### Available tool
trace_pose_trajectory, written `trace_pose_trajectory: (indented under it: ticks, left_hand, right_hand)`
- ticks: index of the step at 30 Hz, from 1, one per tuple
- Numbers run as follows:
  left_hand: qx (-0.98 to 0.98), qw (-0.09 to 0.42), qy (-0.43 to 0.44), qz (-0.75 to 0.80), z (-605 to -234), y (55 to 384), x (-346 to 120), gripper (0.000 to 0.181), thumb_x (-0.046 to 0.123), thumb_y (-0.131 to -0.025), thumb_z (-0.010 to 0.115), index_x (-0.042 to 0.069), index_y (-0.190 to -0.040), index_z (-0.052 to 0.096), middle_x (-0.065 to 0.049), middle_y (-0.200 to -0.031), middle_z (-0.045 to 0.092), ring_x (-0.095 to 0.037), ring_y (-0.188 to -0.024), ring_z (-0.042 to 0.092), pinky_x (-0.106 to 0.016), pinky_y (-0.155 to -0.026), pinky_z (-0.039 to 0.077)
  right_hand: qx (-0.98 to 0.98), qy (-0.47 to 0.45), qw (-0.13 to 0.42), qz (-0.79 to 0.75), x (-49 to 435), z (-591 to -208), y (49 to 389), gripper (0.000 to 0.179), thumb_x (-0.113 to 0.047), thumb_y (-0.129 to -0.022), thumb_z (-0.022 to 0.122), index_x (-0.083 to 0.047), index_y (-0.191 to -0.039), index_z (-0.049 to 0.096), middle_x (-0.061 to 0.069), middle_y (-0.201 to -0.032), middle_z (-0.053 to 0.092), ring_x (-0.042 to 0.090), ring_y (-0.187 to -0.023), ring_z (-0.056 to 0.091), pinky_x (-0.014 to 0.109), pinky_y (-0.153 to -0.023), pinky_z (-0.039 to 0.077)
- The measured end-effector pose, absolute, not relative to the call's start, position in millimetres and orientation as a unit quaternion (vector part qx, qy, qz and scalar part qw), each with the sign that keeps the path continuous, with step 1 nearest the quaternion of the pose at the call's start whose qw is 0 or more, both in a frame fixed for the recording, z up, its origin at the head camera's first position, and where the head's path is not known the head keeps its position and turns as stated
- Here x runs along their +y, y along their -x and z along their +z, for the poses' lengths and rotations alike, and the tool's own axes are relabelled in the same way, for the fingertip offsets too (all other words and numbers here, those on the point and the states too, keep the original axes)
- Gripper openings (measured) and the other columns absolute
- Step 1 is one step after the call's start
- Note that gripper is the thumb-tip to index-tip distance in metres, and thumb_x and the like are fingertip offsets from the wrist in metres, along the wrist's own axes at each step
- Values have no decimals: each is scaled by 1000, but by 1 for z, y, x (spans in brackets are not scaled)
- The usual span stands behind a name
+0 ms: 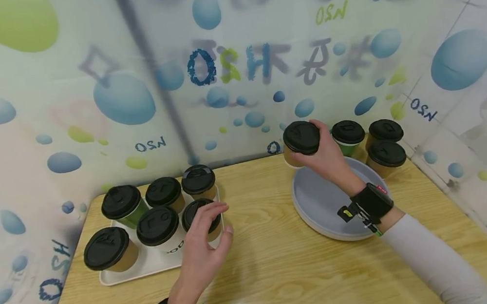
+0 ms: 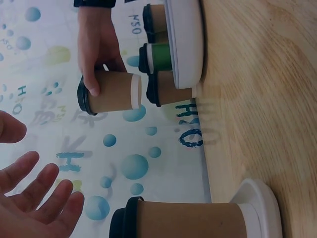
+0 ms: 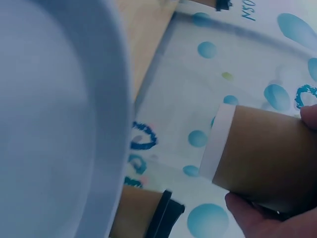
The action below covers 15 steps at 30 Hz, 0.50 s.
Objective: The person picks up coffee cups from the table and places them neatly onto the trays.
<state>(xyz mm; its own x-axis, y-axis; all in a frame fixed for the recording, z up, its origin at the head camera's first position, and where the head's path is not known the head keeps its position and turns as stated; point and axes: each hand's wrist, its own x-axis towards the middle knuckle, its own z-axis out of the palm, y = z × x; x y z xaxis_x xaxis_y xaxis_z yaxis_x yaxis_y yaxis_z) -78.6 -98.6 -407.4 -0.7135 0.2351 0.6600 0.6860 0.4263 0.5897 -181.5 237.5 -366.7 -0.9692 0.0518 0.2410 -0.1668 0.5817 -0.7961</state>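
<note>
My right hand (image 1: 330, 161) grips a brown paper coffee cup (image 1: 301, 137) with a black lid, thumb and fingers on opposite sides. In the left wrist view this held cup (image 2: 115, 91) is upright and raised off the table, its white base showing. The right wrist view has the same cup (image 3: 265, 156) beside the plate rim. My left hand (image 1: 205, 253) has its fingers spread and loosely bent, holding nothing. It overlaps the front right lidded cup (image 1: 201, 215) on a white tray (image 1: 146, 265); in the left wrist view the fingers are apart from the brown cup (image 2: 188, 220).
Several lidded cups stand in two rows on the tray, including a green one (image 1: 134, 216) and a white one (image 1: 172, 239). A round grey-blue plate (image 1: 332, 207) lies at right. Behind it are a green cup (image 1: 348, 149) and brown cups (image 1: 381, 167). A patterned curtain (image 1: 240, 113) borders the table.
</note>
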Motion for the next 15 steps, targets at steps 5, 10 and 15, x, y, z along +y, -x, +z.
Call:
trace_pose_trajectory:
  ticks: [5, 10, 15]
  left_hand:
    - [-806, 245, 289, -455, -411, 79, -97, 42, -2, -89, 70, 9, -129, 66, -2, -134, 62, -23, -121, 61, -20, -101, 44]
    - [-811, 232, 286, -454, -413, 78, -94, 40, 0, -89, 71, 8, -127, 66, -2, -134, 62, -23, -122, 60, -30, -98, 50]
    - [-819, 214, 285, -451, -416, 76, -91, 38, 1, -88, 72, 7, -126, 66, -2, -133, 62, -23, -123, 60, -47, -92, 54]
  right_hand:
    - [-889, -48, 105, 444, 250, -373, 169, 100, -33, -89, 82, -8, -162, 20, 23, -160, 32, 43, -143, 39, 62, -112, 35]
    - [-896, -48, 70, 436, 262, -381, 158, 104, -39, -88, 82, -9, -164, 17, 25, -163, 25, 44, -146, 34, 64, -113, 33]
    - [-904, -45, 40, 424, 271, -391, 151, 106, -40, -89, 81, -8, -164, 14, 28, -163, 24, 47, -144, 37, 63, -111, 37]
